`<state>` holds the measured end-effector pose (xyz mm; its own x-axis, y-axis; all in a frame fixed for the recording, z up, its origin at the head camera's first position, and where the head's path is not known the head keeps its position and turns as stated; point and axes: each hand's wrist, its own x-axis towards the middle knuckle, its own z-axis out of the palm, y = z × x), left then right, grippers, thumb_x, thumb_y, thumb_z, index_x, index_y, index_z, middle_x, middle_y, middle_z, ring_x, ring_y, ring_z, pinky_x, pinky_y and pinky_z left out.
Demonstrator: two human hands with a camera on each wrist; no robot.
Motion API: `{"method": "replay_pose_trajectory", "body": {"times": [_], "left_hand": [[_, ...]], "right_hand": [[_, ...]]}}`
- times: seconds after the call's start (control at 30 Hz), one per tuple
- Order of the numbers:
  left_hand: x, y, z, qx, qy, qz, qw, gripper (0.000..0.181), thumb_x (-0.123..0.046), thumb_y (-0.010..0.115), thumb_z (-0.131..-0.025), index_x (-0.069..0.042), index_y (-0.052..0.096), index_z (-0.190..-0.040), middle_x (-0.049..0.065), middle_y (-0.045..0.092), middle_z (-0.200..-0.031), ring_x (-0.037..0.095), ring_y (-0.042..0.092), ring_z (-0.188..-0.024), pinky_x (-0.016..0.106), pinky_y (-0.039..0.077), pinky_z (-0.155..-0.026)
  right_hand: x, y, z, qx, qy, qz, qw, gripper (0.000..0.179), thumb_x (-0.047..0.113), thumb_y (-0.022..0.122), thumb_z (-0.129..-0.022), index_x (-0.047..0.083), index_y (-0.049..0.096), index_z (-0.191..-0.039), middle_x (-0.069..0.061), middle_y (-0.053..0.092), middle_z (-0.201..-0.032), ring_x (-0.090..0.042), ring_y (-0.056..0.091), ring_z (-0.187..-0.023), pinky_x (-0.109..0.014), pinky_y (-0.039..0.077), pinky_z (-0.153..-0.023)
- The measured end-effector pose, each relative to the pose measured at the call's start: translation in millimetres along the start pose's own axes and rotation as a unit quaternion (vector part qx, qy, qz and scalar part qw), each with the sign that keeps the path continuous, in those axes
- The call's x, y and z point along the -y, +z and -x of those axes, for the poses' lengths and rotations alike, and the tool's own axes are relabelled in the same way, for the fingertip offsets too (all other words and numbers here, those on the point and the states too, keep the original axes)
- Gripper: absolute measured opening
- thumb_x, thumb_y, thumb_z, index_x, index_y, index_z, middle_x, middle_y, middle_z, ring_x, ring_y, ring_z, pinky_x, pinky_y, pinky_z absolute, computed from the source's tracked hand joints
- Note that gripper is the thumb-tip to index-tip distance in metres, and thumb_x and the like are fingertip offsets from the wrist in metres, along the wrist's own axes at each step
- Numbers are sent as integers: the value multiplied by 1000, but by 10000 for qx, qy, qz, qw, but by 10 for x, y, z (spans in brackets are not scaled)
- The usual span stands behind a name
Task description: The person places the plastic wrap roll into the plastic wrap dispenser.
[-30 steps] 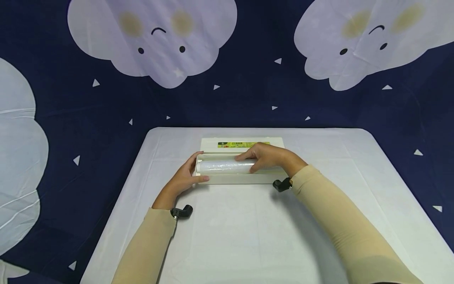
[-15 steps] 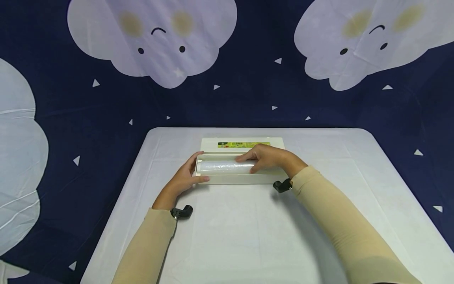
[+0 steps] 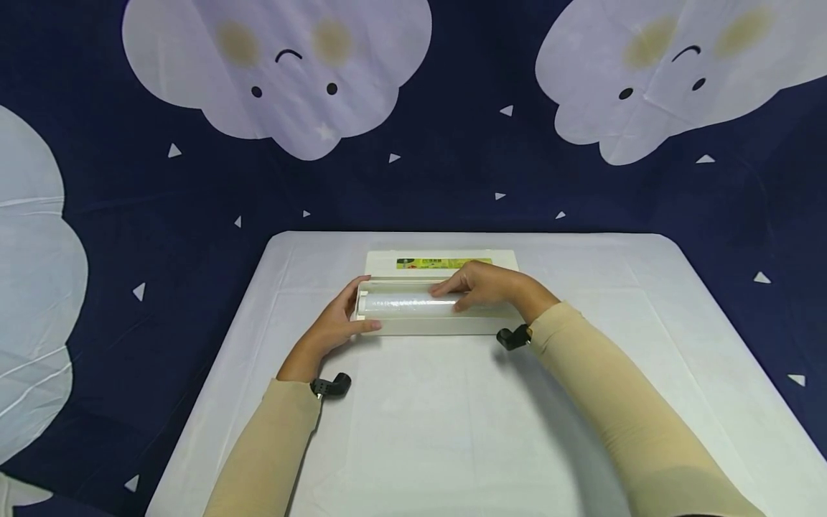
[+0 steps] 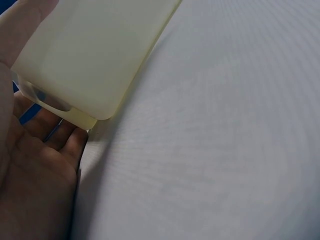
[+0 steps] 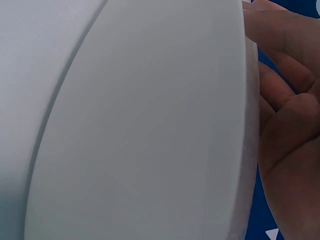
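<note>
A white cling film box (image 3: pixel 439 327) lies lengthwise on the table, its lid (image 3: pixel 381 264) folded back behind it. Inside sits a clear, shiny roll of cling film (image 3: pixel 407 304). My left hand (image 3: pixel 336 323) grips the box's left end, thumb along the front wall and fingers round the far side; in the left wrist view that hand (image 4: pixel 40 165) is at the end wall. From above, my right hand (image 3: pixel 487 283) holds the roll, thumb on the near side and fingers on the far side. It covers the roll's right part. The front wall (image 5: pixel 140 125) fills the right wrist view.
A yellow-green label (image 3: pixel 420 263) is stuck on the lid. White cloth (image 3: pixel 413 431) covers the table under the box. Behind the table hangs a dark blue backdrop (image 3: pixel 452 179) with white clouds and small triangles. Both wrists carry a black camera (image 3: pixel 331 385).
The right thumb and fingertips shift very slightly on the roll. The box, the roll and my left hand stay in place.
</note>
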<state>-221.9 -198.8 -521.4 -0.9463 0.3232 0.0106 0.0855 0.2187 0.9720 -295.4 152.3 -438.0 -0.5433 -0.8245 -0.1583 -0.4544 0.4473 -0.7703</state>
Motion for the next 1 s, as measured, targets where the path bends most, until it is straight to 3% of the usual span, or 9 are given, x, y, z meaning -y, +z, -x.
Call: {"method": "replay_pose_trajectory", "body": {"times": [0.47,0.67,0.87,1.0], "left_hand": [[2,-1,-7,7,24,-10,10000,102,-12,94,-82,-27,35,-163,6,44,-160,26,37,-148,51,22,-122],[7,4,-26,4,26,8,10000,102,-17,95,-82,-26,35,-164,5,44,-160,27,36,-148,54,20,-122],[-17,11,-11,-82,-67,-96,9999,103,-21,96,-80,-28,36,-163,3,41,-163,25,32,-151,55,20,-122],[-16,14,-1,-96,-88,-108,9999,102,-21,96,-81,-29,36,-163,3,40,-164,24,29,-153,55,18,-123]], "right_hand": [[-34,12,48,-310,136,61,9994,50,3,85,-89,18,74,-135,4,64,-140,-15,55,-135,-32,47,-107],[-82,-25,203,-611,277,-151,9976,46,7,84,-92,14,73,-136,1,67,-137,-17,61,-129,-34,51,-103],[-137,-58,373,-709,494,-16,9963,43,10,81,-95,16,73,-137,3,69,-134,-15,60,-129,-34,50,-104],[-170,-86,448,-779,390,60,9962,43,10,82,-94,14,74,-136,0,70,-133,-17,63,-127,-34,51,-103]]}}
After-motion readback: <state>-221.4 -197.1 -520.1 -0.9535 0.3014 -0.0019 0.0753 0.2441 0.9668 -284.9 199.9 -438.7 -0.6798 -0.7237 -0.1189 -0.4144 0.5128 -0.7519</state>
